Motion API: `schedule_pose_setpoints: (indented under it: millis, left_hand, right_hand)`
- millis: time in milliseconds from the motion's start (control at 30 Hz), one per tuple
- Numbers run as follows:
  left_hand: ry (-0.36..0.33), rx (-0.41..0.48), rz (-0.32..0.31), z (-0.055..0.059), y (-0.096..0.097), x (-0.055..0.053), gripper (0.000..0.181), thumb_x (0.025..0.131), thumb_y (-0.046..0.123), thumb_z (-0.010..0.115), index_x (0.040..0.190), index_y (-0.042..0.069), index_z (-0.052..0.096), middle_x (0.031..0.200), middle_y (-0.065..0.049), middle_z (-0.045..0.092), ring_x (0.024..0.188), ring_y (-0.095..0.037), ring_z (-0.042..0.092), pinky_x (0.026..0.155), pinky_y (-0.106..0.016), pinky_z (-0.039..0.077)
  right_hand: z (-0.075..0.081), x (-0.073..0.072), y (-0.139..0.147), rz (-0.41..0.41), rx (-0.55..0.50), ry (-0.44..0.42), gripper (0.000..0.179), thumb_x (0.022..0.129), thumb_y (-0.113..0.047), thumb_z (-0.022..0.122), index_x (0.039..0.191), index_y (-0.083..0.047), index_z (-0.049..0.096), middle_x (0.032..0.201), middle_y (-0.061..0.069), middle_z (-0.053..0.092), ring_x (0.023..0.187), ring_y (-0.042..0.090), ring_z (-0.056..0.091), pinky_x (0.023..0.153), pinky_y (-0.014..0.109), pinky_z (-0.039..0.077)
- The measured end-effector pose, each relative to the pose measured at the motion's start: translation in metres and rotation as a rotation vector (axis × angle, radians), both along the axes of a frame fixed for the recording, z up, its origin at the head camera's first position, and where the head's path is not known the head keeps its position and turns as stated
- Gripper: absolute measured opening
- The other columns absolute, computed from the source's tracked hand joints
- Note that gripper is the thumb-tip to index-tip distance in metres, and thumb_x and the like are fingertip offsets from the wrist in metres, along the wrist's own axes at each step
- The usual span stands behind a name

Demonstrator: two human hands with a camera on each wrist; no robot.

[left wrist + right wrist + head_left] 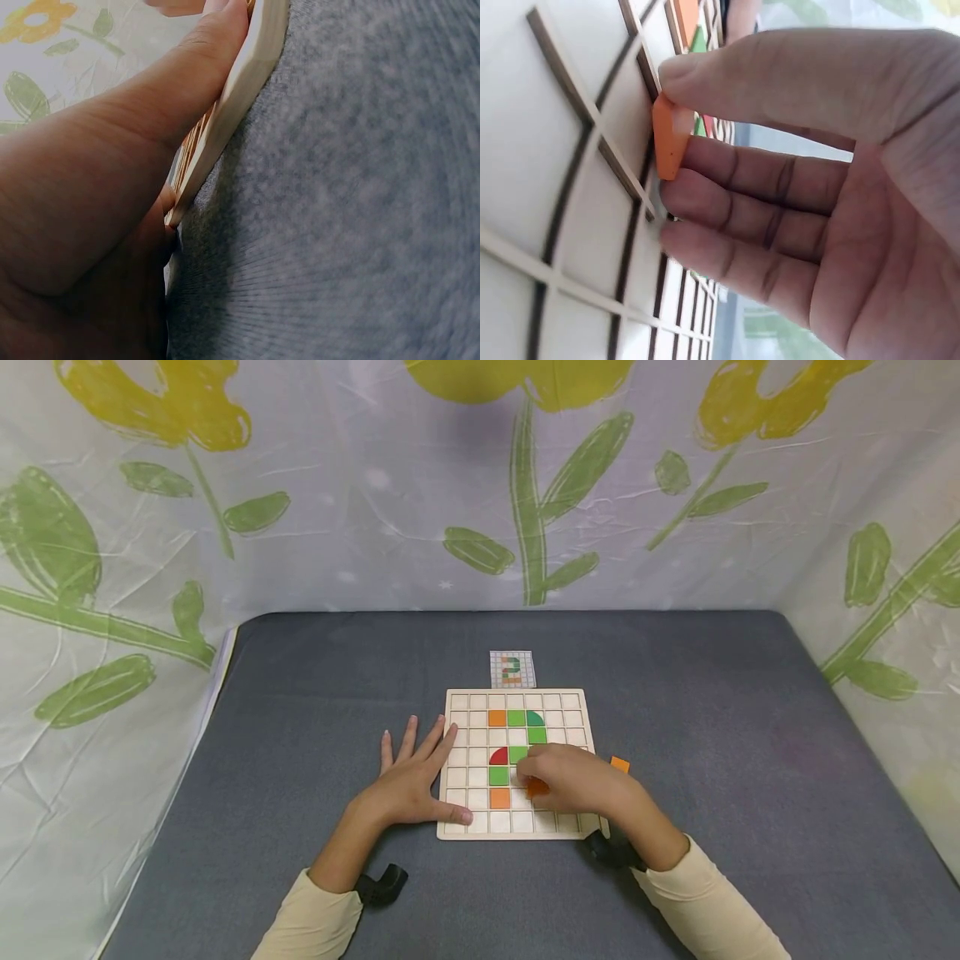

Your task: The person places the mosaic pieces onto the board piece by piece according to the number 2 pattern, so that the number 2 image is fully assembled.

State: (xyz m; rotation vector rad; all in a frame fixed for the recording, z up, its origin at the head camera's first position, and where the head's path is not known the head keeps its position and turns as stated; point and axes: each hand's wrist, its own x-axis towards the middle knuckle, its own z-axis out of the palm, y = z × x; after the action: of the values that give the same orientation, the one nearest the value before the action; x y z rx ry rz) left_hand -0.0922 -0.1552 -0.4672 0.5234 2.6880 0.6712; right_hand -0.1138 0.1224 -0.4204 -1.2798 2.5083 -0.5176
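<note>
A wooden grid board (467, 702) lies on the table with several coloured tiles in its cells. The left hand (408, 785), fingers spread and straight, rests on the board's left edge; its thumb lies along the rim in the left wrist view. Over the lower middle cells, the right hand (576, 777) pinches an orange tile (671, 139) between thumb and fingers, tilted against the grid. Nearby sit a red quarter-round tile (499, 757), a green tile (498, 776) and an orange square tile (499, 798). The right hand hides some cells beneath it.
Behind the board lies a small printed card (512, 669) with a coloured grid pattern. Another orange piece (619, 764) is just right of the board, partly behind the right hand. Dark grey cloth (337, 677) covers the table; a flower-print curtain (360, 527) surrounds it.
</note>
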Motion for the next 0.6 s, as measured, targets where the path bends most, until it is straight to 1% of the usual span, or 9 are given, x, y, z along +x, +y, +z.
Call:
schedule_pose_setpoints:
  millis: [67,167,300,400,600]
  left_hand:
    - [0.001,-0.004,-0.002,0.001,0.0,0.0,0.128,0.068,0.073,0.078,0.163,0.015,0.013,0.168,-0.01,0.003,0.149,-0.042,-0.016,0.107,-0.07,-0.016]
    - [0.002,-0.008,-0.003,0.002,0.0,0.0,0.128,0.069,0.072,0.078,0.163,0.015,0.013,0.168,-0.01,0.003,0.149,-0.042,-0.015,0.106,-0.07,-0.017]
    - [0.002,-0.001,-0.001,0.002,0.0,0.001,0.129,0.068,0.073,0.078,0.163,0.015,0.013,0.167,-0.011,0.003,0.148,-0.043,-0.016,0.106,-0.07,-0.018]
    - [0.008,0.007,-0.006,0.001,0.0,0.001,0.129,0.068,0.074,0.077,0.163,0.014,0.013,0.167,-0.011,0.003,0.148,-0.043,-0.016,0.106,-0.069,-0.019]
    - [0.014,0.008,-0.013,-0.001,-0.001,0.0,0.129,0.069,0.075,0.076,0.163,0.015,0.013,0.168,-0.01,0.003,0.148,-0.042,-0.016,0.106,-0.07,-0.018]
  right_hand:
    - [-0.001,0.002,-0.002,0.006,-0.013,0.015,0.02,0.078,0.003,0.076,0.08,-0.013,0.064,0.074,-0.005,0.05,0.071,0.011,0.044,0.063,0.025,0.04]
    - [-0.002,0.004,-0.005,0.013,-0.032,0.029,0.017,0.079,0.001,0.078,0.086,-0.012,0.069,0.079,-0.004,0.056,0.073,0.011,0.047,0.067,0.026,0.045]
    - [-0.004,0.005,-0.011,0.04,-0.046,0.05,0.015,0.08,-0.001,0.08,0.087,-0.011,0.071,0.081,-0.004,0.059,0.073,0.011,0.049,0.07,0.027,0.048]
    - [-0.005,0.007,-0.014,0.046,-0.038,0.072,0.015,0.079,-0.002,0.081,0.085,-0.011,0.072,0.077,-0.006,0.056,0.07,0.01,0.048,0.067,0.026,0.046]
    - [-0.004,0.015,-0.022,0.016,-0.012,0.171,0.019,0.076,0.003,0.078,0.074,-0.012,0.067,0.066,-0.008,0.048,0.061,0.01,0.044,0.058,0.024,0.042]
